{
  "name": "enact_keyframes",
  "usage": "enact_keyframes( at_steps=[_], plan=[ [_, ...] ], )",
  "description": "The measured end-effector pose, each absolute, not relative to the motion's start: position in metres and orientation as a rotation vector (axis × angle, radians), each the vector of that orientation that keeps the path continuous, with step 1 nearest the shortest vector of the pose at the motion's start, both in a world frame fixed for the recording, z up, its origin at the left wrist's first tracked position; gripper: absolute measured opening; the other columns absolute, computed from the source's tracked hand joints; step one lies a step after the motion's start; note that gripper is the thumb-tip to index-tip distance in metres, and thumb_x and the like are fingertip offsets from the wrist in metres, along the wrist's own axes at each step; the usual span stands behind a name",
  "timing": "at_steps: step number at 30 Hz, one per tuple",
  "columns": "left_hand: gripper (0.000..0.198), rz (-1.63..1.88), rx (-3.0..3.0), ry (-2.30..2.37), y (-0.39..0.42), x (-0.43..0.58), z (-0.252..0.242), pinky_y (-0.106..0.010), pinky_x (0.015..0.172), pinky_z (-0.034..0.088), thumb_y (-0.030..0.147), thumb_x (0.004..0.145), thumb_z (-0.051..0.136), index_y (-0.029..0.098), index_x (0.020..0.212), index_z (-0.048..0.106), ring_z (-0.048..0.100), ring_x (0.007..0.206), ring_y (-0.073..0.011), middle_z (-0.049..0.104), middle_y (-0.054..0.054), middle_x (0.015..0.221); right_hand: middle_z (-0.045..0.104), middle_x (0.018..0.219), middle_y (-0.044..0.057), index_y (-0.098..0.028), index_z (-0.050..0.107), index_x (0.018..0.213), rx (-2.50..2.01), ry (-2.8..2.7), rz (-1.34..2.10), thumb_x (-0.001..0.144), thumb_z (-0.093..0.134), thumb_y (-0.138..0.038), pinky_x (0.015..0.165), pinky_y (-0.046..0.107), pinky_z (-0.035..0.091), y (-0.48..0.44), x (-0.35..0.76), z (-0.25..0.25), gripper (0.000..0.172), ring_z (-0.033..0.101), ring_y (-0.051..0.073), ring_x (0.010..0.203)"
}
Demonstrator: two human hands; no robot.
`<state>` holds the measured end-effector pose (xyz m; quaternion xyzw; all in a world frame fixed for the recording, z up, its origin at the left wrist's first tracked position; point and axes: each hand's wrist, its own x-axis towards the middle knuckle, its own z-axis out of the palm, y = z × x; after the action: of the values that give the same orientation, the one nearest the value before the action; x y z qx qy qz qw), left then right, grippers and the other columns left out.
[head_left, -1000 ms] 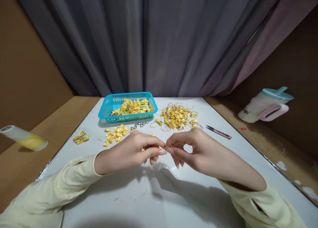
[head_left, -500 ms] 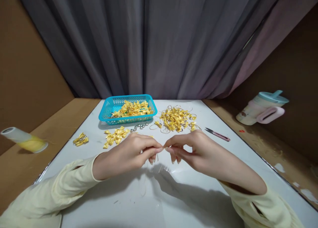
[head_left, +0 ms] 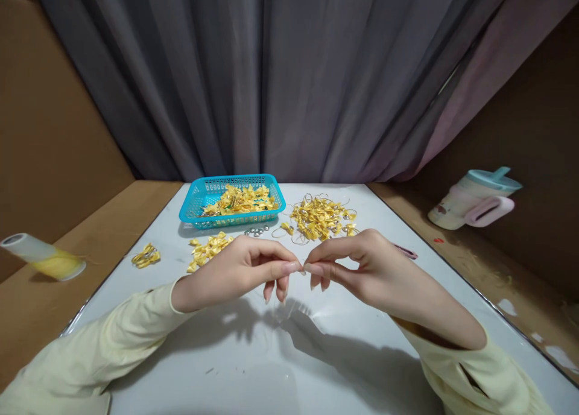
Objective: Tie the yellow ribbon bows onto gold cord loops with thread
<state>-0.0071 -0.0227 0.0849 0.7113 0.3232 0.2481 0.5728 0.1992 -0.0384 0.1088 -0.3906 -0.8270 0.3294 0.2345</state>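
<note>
My left hand (head_left: pixel 246 269) and my right hand (head_left: pixel 366 264) meet over the middle of the white table, thumb and forefinger pinched on each. Their fingertips nearly touch, and whatever sits between them is too small to make out. Behind my left hand lie small yellow ribbon bows (head_left: pixel 208 250), partly covered by it. Several silver beads (head_left: pixel 256 231) rest just beyond. Past my right hand is a pile of yellow bows with cord loops and silver beads (head_left: pixel 319 217). Thread snips (head_left: pixel 407 252) show only partly behind that hand.
A blue plastic basket (head_left: pixel 184 217) holding more yellow bows stands at the back left. A small yellow bundle (head_left: pixel 146 256) lies at the left. Outside the table are a spool of yellow thread (head_left: pixel 49 263) and a lidded cup (head_left: pixel 461 201). Grey curtains (head_left: pixel 294 89) hang behind.
Both hands have turned slightly, and my right hand is raised a little, now covering most of the snips. A thin thread seen hanging under my left fingers no longer shows.
</note>
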Motion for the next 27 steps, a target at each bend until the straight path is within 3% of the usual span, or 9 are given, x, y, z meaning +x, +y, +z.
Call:
enact_keyframes(
  at_steps=[9, 19, 27],
  plan=[
    [0.013, 0.523, 1.48, 0.625, -0.018, -0.012, 0.082, -0.015, 0.05, 0.043, 0.021, 0.087, 0.057, 0.011, 0.084, 0.065, 0.054, 0.047, -0.005, 0.064, 0.0, 0.059, 0.067, 0.063, 0.0, -0.016, 0.069, 0.076, -1.063, -2.232, 0.98, 0.086, 0.056, -0.02, 0.056, 0.019, 0.045, -0.041, 0.198, 0.112, 0.017, 0.06, 0.01, 0.057],
    [0.013, 0.453, 1.358, 0.517, -0.012, -0.015, 0.074, -0.015, 0.045, 0.044, 0.02, 0.087, 0.057, 0.011, 0.086, 0.066, 0.059, 0.048, -0.0075, 0.065, -0.002, 0.06, 0.066, 0.063, 0.004, -0.012, 0.068, 0.072, -0.988, -2.051, 1.395, 0.079, 0.066, -0.038, 0.055, 0.021, 0.049, -0.031, 0.196, 0.109, 0.027, 0.06, 0.012, 0.056],
    [0.014, 0.448, 1.297, 0.538, -0.011, -0.014, 0.072, -0.013, 0.043, 0.044, 0.024, 0.084, 0.062, 0.011, 0.084, 0.068, 0.061, 0.049, -0.0081, 0.067, -0.002, 0.06, 0.067, 0.068, 0.004, -0.013, 0.068, 0.079, -0.976, -1.981, 1.499, 0.078, 0.067, -0.03, 0.061, 0.021, 0.052, -0.027, 0.198, 0.106, 0.017, 0.063, 0.012, 0.063]
  ],
)
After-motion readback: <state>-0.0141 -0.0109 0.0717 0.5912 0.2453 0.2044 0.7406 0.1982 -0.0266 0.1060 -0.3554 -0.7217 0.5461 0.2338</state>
